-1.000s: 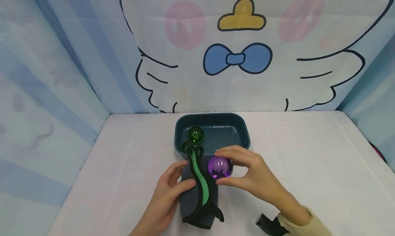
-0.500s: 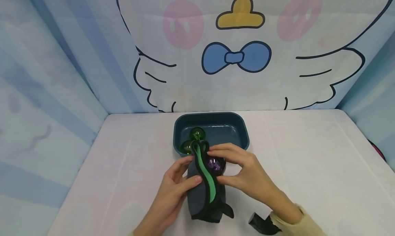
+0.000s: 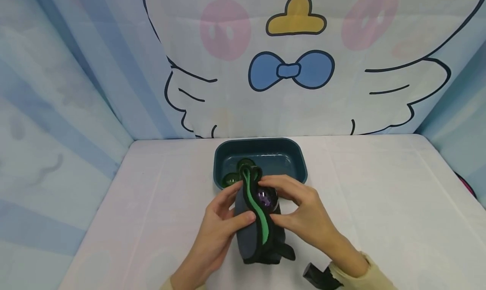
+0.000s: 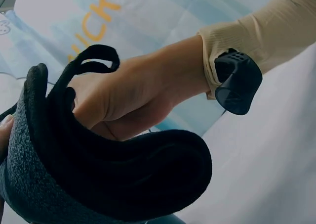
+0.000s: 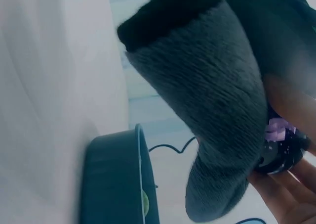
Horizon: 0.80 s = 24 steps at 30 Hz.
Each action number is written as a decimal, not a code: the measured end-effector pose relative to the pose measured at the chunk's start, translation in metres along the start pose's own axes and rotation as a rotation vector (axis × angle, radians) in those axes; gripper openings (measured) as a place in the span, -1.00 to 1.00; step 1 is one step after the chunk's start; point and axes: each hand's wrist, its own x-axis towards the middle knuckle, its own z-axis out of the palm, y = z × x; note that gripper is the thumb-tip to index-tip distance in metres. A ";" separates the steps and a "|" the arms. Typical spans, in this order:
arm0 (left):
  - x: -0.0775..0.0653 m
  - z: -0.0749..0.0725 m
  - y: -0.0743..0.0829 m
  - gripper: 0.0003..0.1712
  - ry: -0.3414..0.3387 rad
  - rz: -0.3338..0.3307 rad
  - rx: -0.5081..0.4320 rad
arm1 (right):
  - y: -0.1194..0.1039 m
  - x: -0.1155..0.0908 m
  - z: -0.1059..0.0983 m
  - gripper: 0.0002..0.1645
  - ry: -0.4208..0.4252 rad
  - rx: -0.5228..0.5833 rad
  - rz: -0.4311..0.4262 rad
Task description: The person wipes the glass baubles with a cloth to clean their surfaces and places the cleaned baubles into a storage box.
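Note:
Both hands work around a folded dark grey cloth (image 3: 247,235) with black edging and a green inner strip. My left hand (image 3: 228,222) grips its left side, thumb on the front. My right hand (image 3: 301,205) pinches a shiny, see-through purple ball (image 3: 268,198) between thumb and fingers, against the cloth's right side. In the right wrist view the ball (image 5: 276,145) shows beside the fuzzy grey fabric (image 5: 212,95), partly covered by it. A black loop (image 4: 106,53) stands off the cloth in the left wrist view.
Behind the cloth stands a dark teal tray (image 3: 298,170) on the white tabletop (image 3: 163,197). In its left end lie two green see-through balls (image 3: 230,179), the farther one partly hidden. A black device (image 3: 320,277) sits at my right wrist. Printed curtains (image 3: 292,113) hang behind.
The purple ball has come from the cloth's right side in against it, moving slightly left at first. The cloth and both hands have shifted a little right and away, nearer the tray.

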 end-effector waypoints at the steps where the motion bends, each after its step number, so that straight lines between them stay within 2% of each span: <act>1: 0.001 0.001 -0.001 -0.15 -0.003 0.013 0.003 | 0.000 0.000 0.001 -0.21 0.008 0.006 -0.003; 6: 0.005 0.005 -0.005 -0.13 0.017 0.079 0.022 | 0.001 0.000 0.003 -0.22 0.030 -0.035 0.023; 11: 0.007 0.006 -0.006 -0.18 0.057 0.108 0.052 | 0.001 0.000 0.001 -0.17 -0.032 -0.100 0.010; 13: 0.007 0.005 -0.006 -0.19 0.063 0.109 0.066 | 0.001 -0.001 0.000 -0.16 -0.042 -0.087 -0.001; 18: 0.006 0.005 -0.005 -0.20 0.060 0.110 0.072 | 0.003 -0.001 -0.002 -0.16 -0.004 -0.049 -0.022; 21: 0.006 0.006 -0.006 -0.20 0.043 0.121 0.073 | 0.004 -0.002 -0.003 -0.21 0.000 -0.020 0.003; 24: 0.004 0.005 -0.007 -0.20 0.036 0.129 0.079 | 0.006 -0.004 -0.002 -0.25 -0.028 0.017 0.076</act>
